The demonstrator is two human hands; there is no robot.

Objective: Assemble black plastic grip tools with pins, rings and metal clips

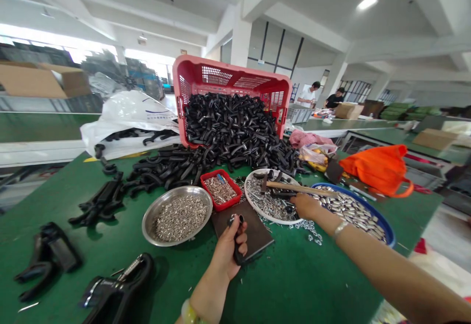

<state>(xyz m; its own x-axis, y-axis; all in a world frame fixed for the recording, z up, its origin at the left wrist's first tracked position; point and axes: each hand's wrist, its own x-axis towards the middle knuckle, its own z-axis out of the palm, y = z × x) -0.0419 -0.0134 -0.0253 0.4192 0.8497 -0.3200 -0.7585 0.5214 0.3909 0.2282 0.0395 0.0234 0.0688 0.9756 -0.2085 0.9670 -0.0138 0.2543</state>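
Note:
My left hand point(232, 245) is wrapped round a black plastic handle piece point(237, 255), holding it upright above a dark flat plate point(257, 233). My right hand point(306, 206) reaches over the right side of a white round tray point(253, 205) of small metal parts. Its fingers are drawn together and point down; what they hold, if anything, is hidden. Across that tray lies a hammer point(301, 188) with a wooden handle, just above my right hand. Small black pieces lie among the metal parts near my fingertips.
A tipped red crate point(231, 69) spills black plastic parts point(235, 128). Nearby stand a steel bowl point(147, 226) of small pins, a red box point(221, 206) and a blue tray point(392, 238) of metal pieces. Black clamp-like assemblies point(117, 289) lie left. Two people work far behind.

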